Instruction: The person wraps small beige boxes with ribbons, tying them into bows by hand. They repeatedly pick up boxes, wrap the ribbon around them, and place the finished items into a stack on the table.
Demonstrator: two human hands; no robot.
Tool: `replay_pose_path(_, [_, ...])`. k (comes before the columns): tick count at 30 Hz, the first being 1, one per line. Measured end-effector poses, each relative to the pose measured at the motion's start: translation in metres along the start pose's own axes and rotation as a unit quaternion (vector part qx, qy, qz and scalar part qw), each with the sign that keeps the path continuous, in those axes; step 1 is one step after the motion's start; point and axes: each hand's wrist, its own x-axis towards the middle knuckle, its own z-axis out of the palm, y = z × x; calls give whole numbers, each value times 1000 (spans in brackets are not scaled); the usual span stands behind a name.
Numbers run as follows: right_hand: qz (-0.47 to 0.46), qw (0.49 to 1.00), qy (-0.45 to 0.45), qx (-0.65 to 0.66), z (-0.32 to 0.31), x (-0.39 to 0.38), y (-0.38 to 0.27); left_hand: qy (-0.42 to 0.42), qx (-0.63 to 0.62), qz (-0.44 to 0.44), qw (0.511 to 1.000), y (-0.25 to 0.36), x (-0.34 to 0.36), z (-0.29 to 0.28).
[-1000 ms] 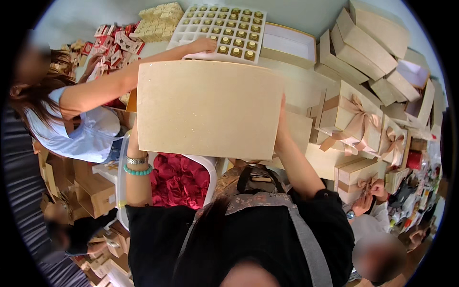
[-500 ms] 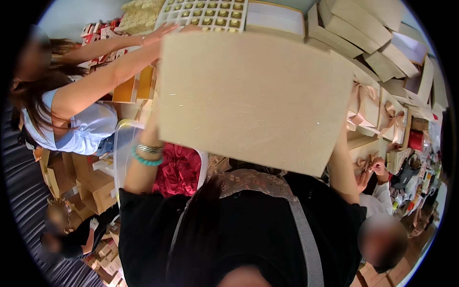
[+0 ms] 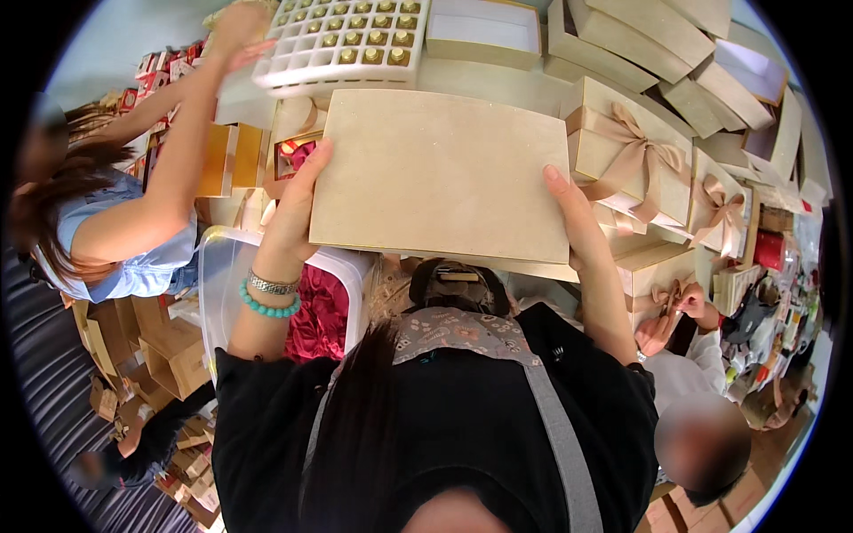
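You are standing in a gift-packing workshop. Tan gift boxes (image 3: 640,40) pile up across the desk (image 3: 480,78), several finished ones tied with satin ribbon bows (image 3: 633,147). A white tray of gold-wrapped chocolates (image 3: 342,40) sits at the far edge, flat cardboard cartons (image 3: 173,355) stack on the floor, and co-workers pack beside you.

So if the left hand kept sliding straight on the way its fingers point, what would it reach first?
The left hand grips the left edge of the flat beige box lid, fingers pointing up the picture. Straight on lies the white compartment tray of gold-wrapped sweets, probably first, though depth is unclear.
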Motion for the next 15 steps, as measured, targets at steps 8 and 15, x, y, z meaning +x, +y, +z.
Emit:
replay_pose_path(8, [-89, 984, -1, -157, 1, 3, 29, 21, 76, -51, 996, -36, -8, -29])
replay_pose_path(15, [-71, 986, 64, -138, 14, 13, 45, -24, 64, -54, 996, -66, 20, -55])
